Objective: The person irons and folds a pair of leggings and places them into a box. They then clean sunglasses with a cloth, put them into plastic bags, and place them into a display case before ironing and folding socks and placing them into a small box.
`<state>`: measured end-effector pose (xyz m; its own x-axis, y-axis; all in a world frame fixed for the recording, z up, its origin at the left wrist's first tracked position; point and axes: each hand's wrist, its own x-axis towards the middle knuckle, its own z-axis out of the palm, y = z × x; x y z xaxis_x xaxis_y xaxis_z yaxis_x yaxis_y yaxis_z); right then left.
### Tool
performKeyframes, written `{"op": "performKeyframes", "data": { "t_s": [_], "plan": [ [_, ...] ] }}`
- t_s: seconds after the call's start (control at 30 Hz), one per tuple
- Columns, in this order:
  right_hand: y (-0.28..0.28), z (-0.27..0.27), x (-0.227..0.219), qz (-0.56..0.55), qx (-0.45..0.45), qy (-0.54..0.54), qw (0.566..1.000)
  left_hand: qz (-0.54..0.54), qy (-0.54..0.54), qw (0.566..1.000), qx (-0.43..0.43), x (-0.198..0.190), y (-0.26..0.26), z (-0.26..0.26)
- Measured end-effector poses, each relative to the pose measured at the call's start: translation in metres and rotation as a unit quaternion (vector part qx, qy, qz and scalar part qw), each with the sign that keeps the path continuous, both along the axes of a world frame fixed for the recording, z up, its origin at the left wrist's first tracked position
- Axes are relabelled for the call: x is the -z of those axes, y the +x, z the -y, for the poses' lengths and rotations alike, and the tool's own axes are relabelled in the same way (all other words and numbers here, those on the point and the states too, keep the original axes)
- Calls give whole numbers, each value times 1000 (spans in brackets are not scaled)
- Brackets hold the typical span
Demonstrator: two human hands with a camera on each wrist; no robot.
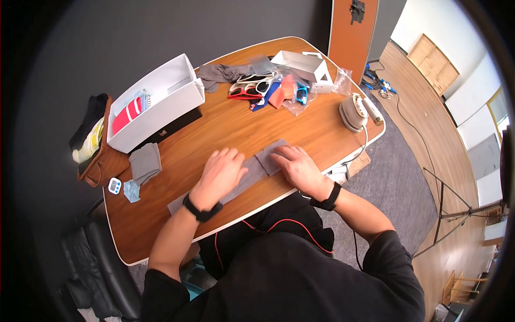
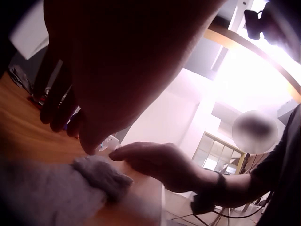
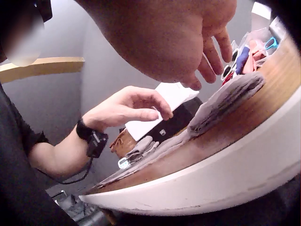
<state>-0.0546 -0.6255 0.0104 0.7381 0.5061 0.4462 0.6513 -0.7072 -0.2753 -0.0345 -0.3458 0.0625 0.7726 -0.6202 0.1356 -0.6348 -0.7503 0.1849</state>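
Note:
A long grey cloth (image 1: 250, 174) lies as a narrow strip along the near side of the wooden table, its right end folded over into a thicker part (image 3: 230, 103). My right hand (image 1: 299, 167) is over this folded end, fingers extended and fingertips right at the fabric in the head view. Above the middle of the strip hovers my left hand (image 1: 219, 174), its fingers loosely bent, with nothing in its grasp. From the right wrist, the left hand (image 3: 127, 107) shows raised over the cloth, thumb and fingers apart.
A white box (image 1: 161, 115) with a red striped cloth stands at the left, near a brown bag (image 1: 110, 163), folded grey cloth (image 1: 145, 163) and small timer (image 1: 115, 185). Sunglasses (image 1: 245, 92) and another white box (image 1: 306, 67) lie at the back; an iron (image 1: 352, 114) stands right.

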Motion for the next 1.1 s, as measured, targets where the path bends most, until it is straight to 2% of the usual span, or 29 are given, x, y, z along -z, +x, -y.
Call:
{"op": "performKeyframes", "data": {
  "t_s": [0.1, 0.13, 0.2, 0.27, 0.3, 0.33, 0.57, 0.73, 0.83, 1.1],
  "plan": [
    [16, -16, 8, -16, -30, -53, 998, 9, -65, 997, -39, 6, -53, -37],
    [23, -24, 17, -13, -13, -72, 997, 9, -67, 997, -44, 11, -68, -52],
    [30, -32, 33, -11, -2, -92, 996, 30, -74, 987, -140, 25, -96, -83],
    [34, -35, 43, -44, 10, -185, 982, 29, -61, 981, -181, 39, -120, -108],
    [35, -35, 42, -44, 7, -188, 981, 28, -45, 975, -217, 46, -131, -119],
    [38, -36, 40, -61, 12, -202, 977, -24, -22, 973, -228, 52, -141, -129],
    [26, -8, 38, -63, 23, -221, 973, -42, 6, 979, -199, 70, -162, -150],
    [12, 33, 28, -61, 16, -207, 976, -33, 13, 994, -100, 67, -148, -147],
    [12, 51, 29, -58, 35, -214, 975, -36, 13, 997, -72, 65, -139, -133],
    [29, 72, 34, -41, 58, -197, 978, -23, -10, 997, -77, 68, -129, -106]
  ]
}}
